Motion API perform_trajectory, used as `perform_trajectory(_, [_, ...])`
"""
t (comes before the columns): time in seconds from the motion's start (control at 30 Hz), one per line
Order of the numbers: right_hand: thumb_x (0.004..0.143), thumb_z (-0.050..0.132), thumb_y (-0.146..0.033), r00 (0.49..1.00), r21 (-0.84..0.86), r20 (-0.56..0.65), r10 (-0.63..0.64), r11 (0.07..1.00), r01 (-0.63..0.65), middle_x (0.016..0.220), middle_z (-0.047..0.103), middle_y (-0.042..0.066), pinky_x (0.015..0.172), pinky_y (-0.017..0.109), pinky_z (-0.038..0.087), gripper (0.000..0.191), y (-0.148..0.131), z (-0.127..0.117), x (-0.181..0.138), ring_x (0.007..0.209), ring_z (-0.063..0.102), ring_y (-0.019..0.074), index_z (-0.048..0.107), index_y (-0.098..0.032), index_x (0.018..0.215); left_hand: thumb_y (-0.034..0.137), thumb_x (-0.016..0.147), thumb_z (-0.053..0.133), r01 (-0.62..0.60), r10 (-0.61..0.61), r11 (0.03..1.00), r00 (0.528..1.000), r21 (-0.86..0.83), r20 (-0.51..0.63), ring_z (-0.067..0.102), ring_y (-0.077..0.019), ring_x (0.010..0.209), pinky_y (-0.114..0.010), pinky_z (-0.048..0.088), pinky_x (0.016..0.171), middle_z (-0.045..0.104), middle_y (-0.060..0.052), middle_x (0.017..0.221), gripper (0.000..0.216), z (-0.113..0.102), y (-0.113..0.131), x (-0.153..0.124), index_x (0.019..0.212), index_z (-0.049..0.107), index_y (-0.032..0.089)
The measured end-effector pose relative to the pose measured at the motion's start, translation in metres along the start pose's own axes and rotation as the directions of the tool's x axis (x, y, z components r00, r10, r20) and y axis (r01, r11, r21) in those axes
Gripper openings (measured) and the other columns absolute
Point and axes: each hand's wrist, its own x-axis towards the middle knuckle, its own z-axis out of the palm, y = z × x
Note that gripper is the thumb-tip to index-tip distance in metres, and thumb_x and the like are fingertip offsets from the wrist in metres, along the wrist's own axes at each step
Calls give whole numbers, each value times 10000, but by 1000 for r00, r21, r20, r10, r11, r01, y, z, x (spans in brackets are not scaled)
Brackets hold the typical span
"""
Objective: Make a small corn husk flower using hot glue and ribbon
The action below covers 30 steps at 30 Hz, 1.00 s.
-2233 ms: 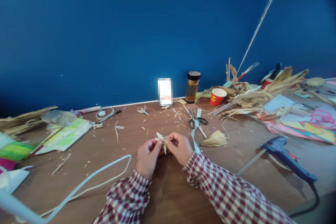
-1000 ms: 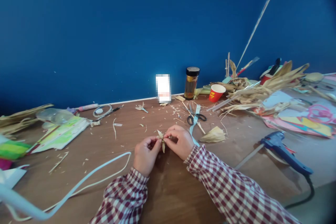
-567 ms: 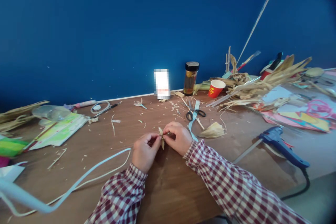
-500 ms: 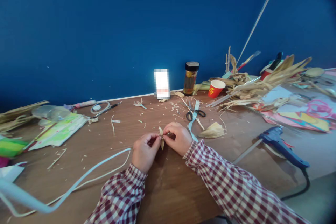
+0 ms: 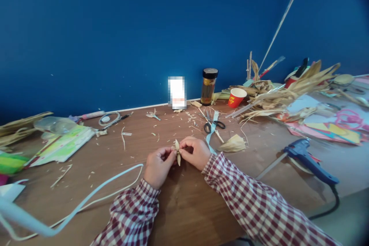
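Between my two hands is a small pale piece of corn husk (image 5: 179, 159), its pointed ends showing above and below my fingertips. My left hand (image 5: 159, 166) pinches it from the left between thumb and fingers. From the other side my right hand (image 5: 196, 153) pinches it too, thumb and forefinger closed. The fingers cover the middle of the piece. Beyond my right hand lie black-handled scissors (image 5: 207, 127) beside a pale blue ribbon (image 5: 210, 137). A broader husk piece (image 5: 233, 143) rests to the right of them.
A blue glue gun (image 5: 313, 161) lies at right with its cord trailing forward. At the back stand a lidded jar (image 5: 208, 88), a red paper cup (image 5: 236, 98) and a blurred bright screen (image 5: 177, 93). Dried husks (image 5: 305, 80) pile up at right. A white cable (image 5: 95, 190) curves at front left.
Both hands stay nearly in place, still pinching the husk piece. Slightly more of it shows between the fingertips. The view has shifted very little.
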Motion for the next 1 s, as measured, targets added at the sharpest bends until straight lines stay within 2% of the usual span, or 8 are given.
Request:
perform_trajectory(0.17, [720,582,-181,1000,-31,-20,-7,999,6,788,613,27,734,275,416,33,-1,0,0,790,551,154,611,-185,705,357,597,693,-7,7,1000,1000,2,-9,579,-136,504,-223,469,499,644,-8,558,221,0,0,0,684,668,155])
perform_trajectory(0.6, [697,550,-119,1000,15,17,-18,1000,17,776,591,14,709,238,417,61,0,-1,0,749,543,129,569,-170,670,327,631,672,-5,5,1000,998,12,55,581,-129,522,-227,477,526,638,-14,585,189,0,-5,0,691,647,150])
perform_trajectory(0.8, [754,527,-178,1000,24,18,24,999,-25,776,609,24,651,228,429,93,-5,-3,0,711,554,124,609,-171,709,333,605,694,80,-77,992,996,-94,42,560,-102,512,-211,484,531,607,12,572,213,0,-1,1,672,623,144])
perform_trajectory(1.0, [813,428,-151,989,104,3,148,984,-147,859,656,36,699,260,450,235,-3,-4,1,758,582,135,644,-180,901,331,587,715,144,-150,957,989,-250,-3,512,-63,489,-163,456,495,561,35,544,250,0,2,3,627,570,131])
